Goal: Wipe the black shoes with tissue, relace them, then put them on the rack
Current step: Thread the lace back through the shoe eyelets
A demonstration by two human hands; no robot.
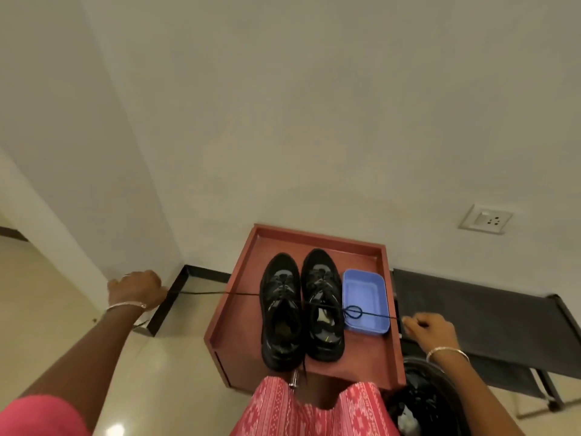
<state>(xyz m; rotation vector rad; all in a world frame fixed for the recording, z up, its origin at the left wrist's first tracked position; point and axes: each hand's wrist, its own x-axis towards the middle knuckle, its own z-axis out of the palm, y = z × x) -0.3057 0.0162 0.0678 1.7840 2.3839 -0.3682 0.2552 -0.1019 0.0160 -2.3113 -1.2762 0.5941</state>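
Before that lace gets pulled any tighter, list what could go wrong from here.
1. The lace is stretched taut between the left hand and the right hand, with a loop in it above the blue tub. More pull may cinch the loop into a hard knot.
2. The taut lace crosses both black shoes. A sharp tug could drag or tip them on the red stand.

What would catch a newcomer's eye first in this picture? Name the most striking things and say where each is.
A black lace is stretched taut between the left-hand grip near the wall corner and the right-hand grip by the black rack. It crosses the two black shoes standing side by side on the red-brown tray, with a blue tub just right of them.
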